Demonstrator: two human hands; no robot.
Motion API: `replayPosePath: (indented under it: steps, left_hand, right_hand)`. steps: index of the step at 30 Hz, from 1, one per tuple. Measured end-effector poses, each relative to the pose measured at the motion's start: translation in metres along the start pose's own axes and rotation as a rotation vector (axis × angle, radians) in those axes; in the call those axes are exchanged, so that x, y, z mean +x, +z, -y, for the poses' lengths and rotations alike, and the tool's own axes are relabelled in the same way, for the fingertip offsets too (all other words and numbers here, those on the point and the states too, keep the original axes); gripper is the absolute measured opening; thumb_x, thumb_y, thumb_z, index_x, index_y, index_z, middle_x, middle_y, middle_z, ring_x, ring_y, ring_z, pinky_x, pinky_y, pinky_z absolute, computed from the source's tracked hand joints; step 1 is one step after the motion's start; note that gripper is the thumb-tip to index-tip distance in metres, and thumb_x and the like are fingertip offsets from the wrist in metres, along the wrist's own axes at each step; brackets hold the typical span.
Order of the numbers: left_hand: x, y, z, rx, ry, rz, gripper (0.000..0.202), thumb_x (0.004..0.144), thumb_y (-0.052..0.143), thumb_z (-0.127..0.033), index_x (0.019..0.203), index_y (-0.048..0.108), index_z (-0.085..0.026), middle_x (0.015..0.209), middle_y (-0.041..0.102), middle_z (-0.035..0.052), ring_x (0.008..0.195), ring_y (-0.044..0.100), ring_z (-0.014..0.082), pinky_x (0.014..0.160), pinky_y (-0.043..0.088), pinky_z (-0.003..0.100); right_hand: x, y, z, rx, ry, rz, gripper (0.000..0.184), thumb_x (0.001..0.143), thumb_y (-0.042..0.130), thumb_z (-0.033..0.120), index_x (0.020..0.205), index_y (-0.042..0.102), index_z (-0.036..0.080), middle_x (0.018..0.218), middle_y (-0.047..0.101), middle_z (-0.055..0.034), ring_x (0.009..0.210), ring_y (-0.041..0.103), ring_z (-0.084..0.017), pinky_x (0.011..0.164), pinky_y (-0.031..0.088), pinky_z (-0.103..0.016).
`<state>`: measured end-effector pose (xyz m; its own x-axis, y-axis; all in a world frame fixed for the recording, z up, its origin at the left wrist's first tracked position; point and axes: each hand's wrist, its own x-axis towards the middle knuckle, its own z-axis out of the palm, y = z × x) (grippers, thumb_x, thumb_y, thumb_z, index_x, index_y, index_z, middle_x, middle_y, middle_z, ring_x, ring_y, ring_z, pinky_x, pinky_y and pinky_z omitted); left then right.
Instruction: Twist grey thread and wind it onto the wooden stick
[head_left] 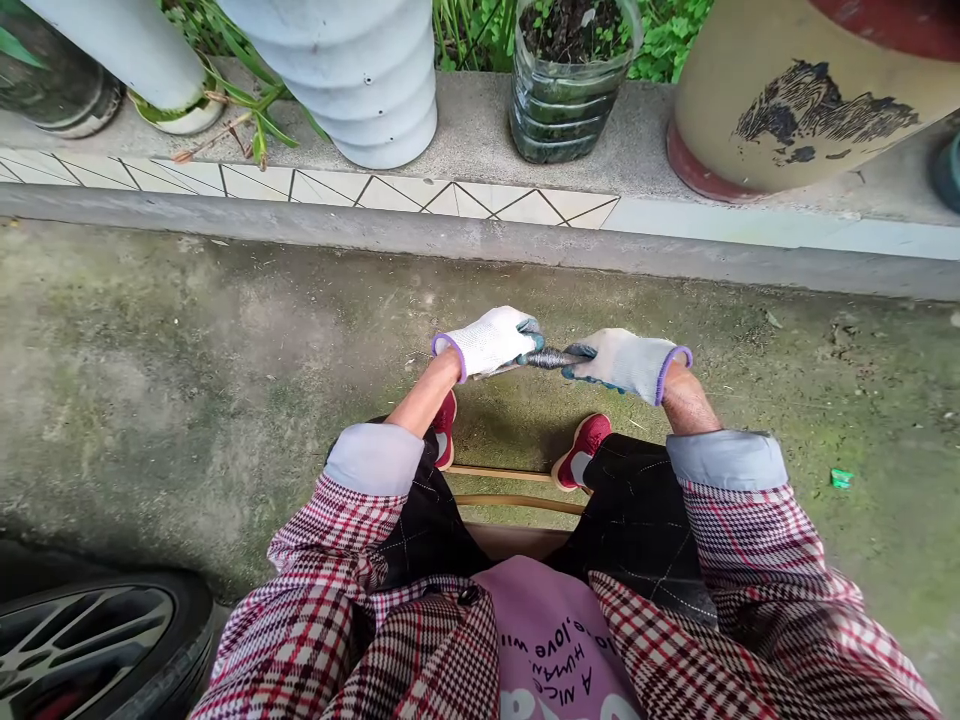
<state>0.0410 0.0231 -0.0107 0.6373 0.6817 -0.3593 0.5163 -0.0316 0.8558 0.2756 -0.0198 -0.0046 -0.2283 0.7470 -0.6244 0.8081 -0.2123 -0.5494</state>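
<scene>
My left hand and my right hand both wear white knit gloves with purple cuffs and dark coated fingertips. Together they grip a short dark grey twisted rod or bundle that spans the gap between them, held level above my knees. Each hand is closed around one end. I am seated, with black trousers, a plaid jacket and red shoes below the hands.
A concrete ledge ahead carries a white ribbed pot, a cut plastic bottle planter and a large tan jar. A car tyre sits at the lower left. A small green scrap lies on the mossy ground.
</scene>
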Motion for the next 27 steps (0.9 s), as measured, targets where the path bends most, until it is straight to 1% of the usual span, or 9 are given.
replayPosePath:
  steps: [3,5,9,12,14,17,19,23,27]
  left_hand:
    - [0.001,0.002,0.003,-0.116,-0.047,-0.027,0.011,0.084,0.059,-0.015,0.078,0.068,-0.017,0.063,0.061,-0.0006,0.053,0.046,0.0097,0.054,0.031,0.027]
    - [0.002,0.003,0.003,-0.200,-0.088,-0.072,0.014,0.087,0.058,-0.015,0.088,0.072,-0.017,0.066,0.065,0.0002,0.052,0.050,0.0100,0.052,0.034,0.025]
    - [0.000,0.003,-0.003,-0.315,-0.111,-0.073,0.012,0.091,0.059,-0.014,0.087,0.071,-0.014,0.064,0.064,0.0004,0.052,0.052,0.0082,0.051,0.036,0.023]
    - [-0.002,0.002,-0.011,-0.354,-0.094,-0.068,0.013,0.093,0.061,-0.014,0.087,0.072,-0.012,0.062,0.062,-0.0004,0.051,0.052,0.0070,0.051,0.035,0.022]
    - [-0.003,0.001,-0.015,-0.401,-0.082,-0.093,0.011,0.093,0.063,-0.014,0.088,0.072,-0.011,0.061,0.062,-0.0008,0.051,0.053,0.0066,0.053,0.038,0.022]
    - [-0.003,0.001,-0.017,-0.466,-0.076,-0.116,0.011,0.092,0.063,-0.010,0.085,0.070,-0.011,0.062,0.065,-0.0001,0.053,0.056,0.0075,0.059,0.046,0.023]
    - [-0.003,0.002,-0.017,-0.474,-0.063,-0.101,0.014,0.091,0.060,-0.007,0.081,0.069,-0.011,0.065,0.067,0.0012,0.057,0.060,0.0088,0.064,0.050,0.025]
    - [-0.003,0.001,-0.013,-0.404,0.004,-0.053,0.012,0.091,0.061,-0.011,0.084,0.072,-0.012,0.081,0.075,0.0050,0.075,0.067,0.0125,0.081,0.054,0.029]
    - [0.002,-0.001,0.000,-0.248,0.048,-0.069,0.012,0.088,0.067,-0.020,0.090,0.076,-0.012,0.092,0.078,0.0063,0.087,0.066,0.0164,0.089,0.052,0.033]
  right_hand:
    - [0.002,-0.006,0.007,-0.231,0.053,0.000,0.023,0.086,0.071,0.039,0.097,0.082,0.022,0.062,0.063,-0.0008,0.055,0.054,-0.016,0.055,0.036,-0.030]
    - [0.001,-0.010,0.012,-0.307,0.078,-0.025,0.030,0.091,0.066,0.044,0.107,0.080,0.022,0.067,0.066,-0.0009,0.060,0.057,-0.016,0.058,0.038,-0.029]
    - [0.001,-0.013,0.017,-0.230,0.104,-0.105,0.027,0.093,0.064,0.043,0.098,0.076,0.019,0.063,0.062,-0.0001,0.057,0.056,-0.015,0.055,0.040,-0.027]
    - [0.002,-0.010,0.016,-0.056,0.100,-0.149,0.021,0.091,0.069,0.039,0.091,0.074,0.018,0.062,0.060,0.0007,0.052,0.053,-0.013,0.049,0.041,-0.025]
    - [0.001,-0.007,0.015,0.166,0.082,-0.183,0.019,0.088,0.072,0.036,0.091,0.073,0.017,0.064,0.061,0.0003,0.049,0.052,-0.012,0.044,0.042,-0.025]
    - [-0.002,-0.005,0.015,0.527,0.008,-0.245,0.026,0.084,0.078,0.039,0.092,0.073,0.015,0.066,0.062,-0.0005,0.047,0.050,-0.010,0.038,0.042,-0.024]
    - [-0.007,-0.006,0.017,0.689,-0.047,-0.257,0.035,0.079,0.084,0.044,0.092,0.072,0.014,0.064,0.061,0.0003,0.045,0.047,-0.009,0.035,0.040,-0.023]
    - [-0.017,-0.013,0.020,0.840,-0.143,-0.136,0.047,0.069,0.092,0.053,0.085,0.069,0.015,0.061,0.060,0.0014,0.040,0.046,-0.008,0.032,0.036,-0.022]
    - [-0.024,-0.020,0.020,0.756,-0.153,0.062,0.050,0.066,0.093,0.057,0.073,0.065,0.015,0.057,0.060,-0.0007,0.039,0.048,-0.009,0.032,0.035,-0.022]
